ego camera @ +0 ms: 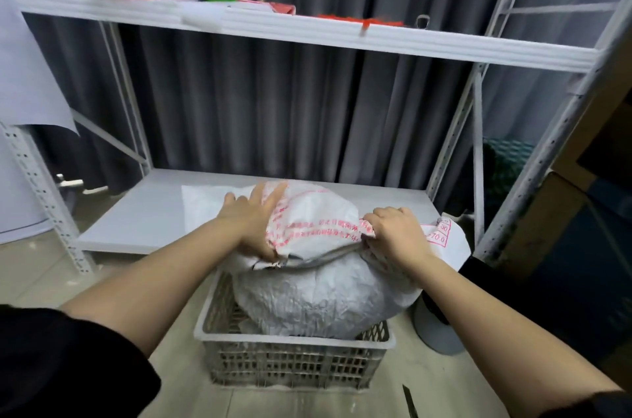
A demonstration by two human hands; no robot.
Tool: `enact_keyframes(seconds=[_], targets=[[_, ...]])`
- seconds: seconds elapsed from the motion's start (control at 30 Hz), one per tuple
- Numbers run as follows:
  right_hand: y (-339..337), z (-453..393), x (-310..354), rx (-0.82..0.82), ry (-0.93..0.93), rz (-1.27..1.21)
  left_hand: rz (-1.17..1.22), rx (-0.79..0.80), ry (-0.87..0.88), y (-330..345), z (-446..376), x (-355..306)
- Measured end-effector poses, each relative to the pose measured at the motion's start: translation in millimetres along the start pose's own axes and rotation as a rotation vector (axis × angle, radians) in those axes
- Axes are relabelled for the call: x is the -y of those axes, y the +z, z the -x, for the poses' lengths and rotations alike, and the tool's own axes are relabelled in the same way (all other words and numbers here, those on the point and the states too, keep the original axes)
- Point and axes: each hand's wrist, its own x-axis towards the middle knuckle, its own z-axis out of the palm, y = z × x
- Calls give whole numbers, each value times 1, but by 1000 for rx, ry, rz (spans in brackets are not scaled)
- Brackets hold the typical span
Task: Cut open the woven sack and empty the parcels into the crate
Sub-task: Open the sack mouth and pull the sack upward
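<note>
Head view: the woven sack (307, 215), white with red print, is sitting on top of the grey slatted crate (294, 359), bulging well above its rim. A large crinkled grey parcel (318, 301) is showing beneath the sack's fabric, filling the crate's upper half. The left hand (254, 219) is lying on the sack's left side with fingers (273, 193) spread and nearly straight, pressing the fabric rather than gripping it; the thumb side is touching the sack's lower edge. The right hand (393, 232) is curling tight, its fingers (367, 222) bunching a fold of the sack just at the knuckles. The fabric is stretching between the two hands. Beyond the fingertips, a white metal shelf (143, 212) is standing against a dark curtain (290, 109). A dark thin object (410, 400) is lying on the floor near the right forearm; what it is cannot be told.
</note>
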Motion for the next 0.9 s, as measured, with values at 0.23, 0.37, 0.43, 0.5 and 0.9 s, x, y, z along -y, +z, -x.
enact_keyframes(seconds=[0.23, 0.37, 0.43, 0.5, 0.9], targets=[[-12, 8, -2, 454, 40, -118, -36, -1, -56, 49, 0, -17], [-15, 21, -7, 716, 248, 32, -161, -115, 24, 39, 3, -24], [-12, 20, -9, 604, 200, 138, -200, -176, 36, 21, 2, -20], [-22, 7, -13, 506, 206, 189, -178, -250, 9, -6, 2, -11], [-98, -48, -35, 231, 184, 228, -73, -424, -59, -80, 20, 18]])
